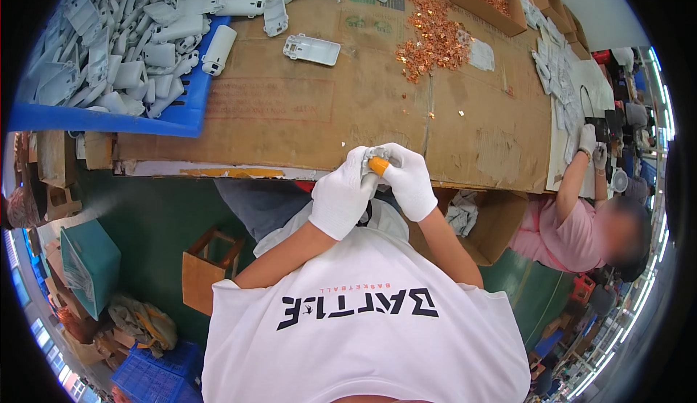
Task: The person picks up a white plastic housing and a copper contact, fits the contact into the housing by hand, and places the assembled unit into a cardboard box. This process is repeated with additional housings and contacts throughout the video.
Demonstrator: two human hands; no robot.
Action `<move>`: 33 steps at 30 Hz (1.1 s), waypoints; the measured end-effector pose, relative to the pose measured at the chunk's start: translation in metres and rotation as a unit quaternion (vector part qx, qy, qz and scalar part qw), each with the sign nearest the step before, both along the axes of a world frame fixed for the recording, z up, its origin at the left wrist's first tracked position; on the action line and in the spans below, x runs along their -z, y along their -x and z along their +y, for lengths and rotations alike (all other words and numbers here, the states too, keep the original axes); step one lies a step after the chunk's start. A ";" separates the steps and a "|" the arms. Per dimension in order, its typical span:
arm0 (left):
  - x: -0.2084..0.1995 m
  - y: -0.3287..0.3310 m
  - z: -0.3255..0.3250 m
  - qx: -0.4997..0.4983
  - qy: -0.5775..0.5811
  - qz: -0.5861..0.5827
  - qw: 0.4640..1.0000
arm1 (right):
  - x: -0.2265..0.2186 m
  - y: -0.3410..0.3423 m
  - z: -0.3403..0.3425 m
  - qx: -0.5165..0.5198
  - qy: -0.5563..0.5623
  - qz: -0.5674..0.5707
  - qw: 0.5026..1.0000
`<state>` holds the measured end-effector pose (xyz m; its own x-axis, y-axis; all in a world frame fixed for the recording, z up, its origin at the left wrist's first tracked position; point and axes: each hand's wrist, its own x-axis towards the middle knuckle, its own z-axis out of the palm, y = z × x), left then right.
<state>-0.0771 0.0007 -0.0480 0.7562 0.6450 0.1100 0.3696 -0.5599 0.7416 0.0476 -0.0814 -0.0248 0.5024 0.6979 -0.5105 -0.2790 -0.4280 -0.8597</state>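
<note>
Just off the cardboard-topped table's near edge, my two white-gloved hands meet in front of my chest. My left hand (340,198) and my right hand (409,185) are closed together around a small grey-white plastic part (375,152), mostly hidden by the fingers. An orange-yellow cover (378,165) shows at the tip of my right thumb. Beyond my hands lies a white plastic housing (312,49), its hollow side up. Farther off, small copper-coloured metal pieces (433,33) form a loose heap on the cardboard (290,131).
A blue crate (190,105) full of white plastic housings stands at the left. At the back right, a cardboard box (488,3) holds more copper pieces. Below the table's right side is an open carton (501,225). A co-worker in pink (559,236) works at the right.
</note>
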 end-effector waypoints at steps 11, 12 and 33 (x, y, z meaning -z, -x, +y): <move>0.005 0.035 -0.013 0.082 0.183 0.070 0.977 | 0.022 0.032 -0.043 -0.146 0.080 -0.240 0.957; 0.007 0.035 -0.010 0.087 0.223 0.066 0.969 | 0.021 0.033 -0.043 -0.143 0.083 -0.239 0.957; -0.022 -0.034 0.034 0.066 0.227 0.017 0.972 | -0.023 0.028 -0.033 -0.065 0.023 -0.555 0.829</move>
